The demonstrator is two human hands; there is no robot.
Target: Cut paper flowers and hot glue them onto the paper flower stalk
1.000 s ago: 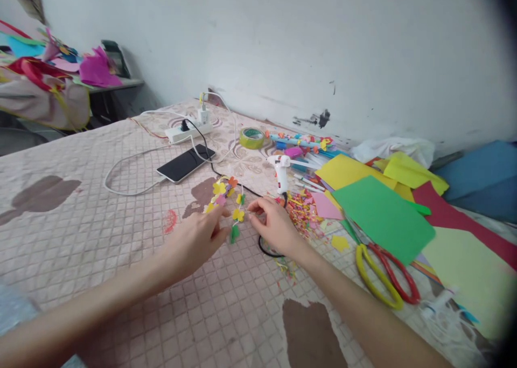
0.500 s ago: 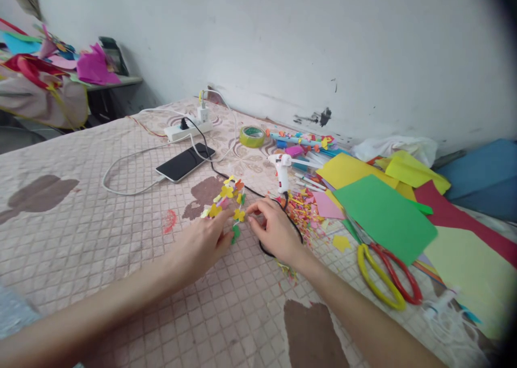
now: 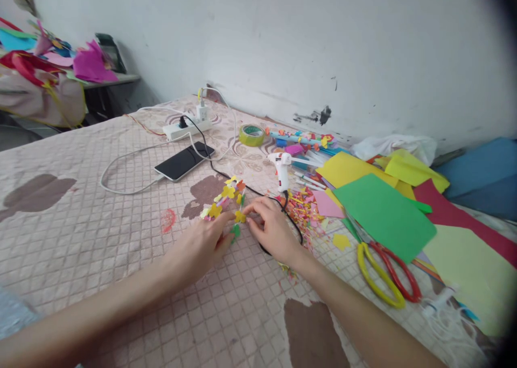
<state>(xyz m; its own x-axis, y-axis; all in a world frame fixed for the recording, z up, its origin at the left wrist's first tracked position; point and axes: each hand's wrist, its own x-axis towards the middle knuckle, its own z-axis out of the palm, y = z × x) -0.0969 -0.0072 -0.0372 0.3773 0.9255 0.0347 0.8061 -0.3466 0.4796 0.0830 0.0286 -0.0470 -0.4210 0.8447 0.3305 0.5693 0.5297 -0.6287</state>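
Note:
My left hand (image 3: 207,242) is closed on a small band of paper or foam flowers (image 3: 227,191), mostly yellow with bits of pink, orange and white, standing just beyond its fingers. A green piece (image 3: 236,231) shows beside my left thumb. My right hand (image 3: 272,227) curls in from the other side, with its fingertips pinched at a yellow flower (image 3: 239,217) on the near end of the band. My fingers partly cover the lower part of the band. A black cord (image 3: 299,233) runs behind and beside my right hand.
A white glue gun (image 3: 281,169) stands beyond my right hand, near colourful scraps (image 3: 301,209). Right are scissors (image 3: 382,271) and green sheet (image 3: 385,212). Farther back lie a phone (image 3: 184,161), power strip (image 3: 188,129) and tape roll (image 3: 251,134).
My right fingertips have come slightly closer to the yellow flower and now meet it. My left hand stays at the band. The whole view has shifted very slightly.

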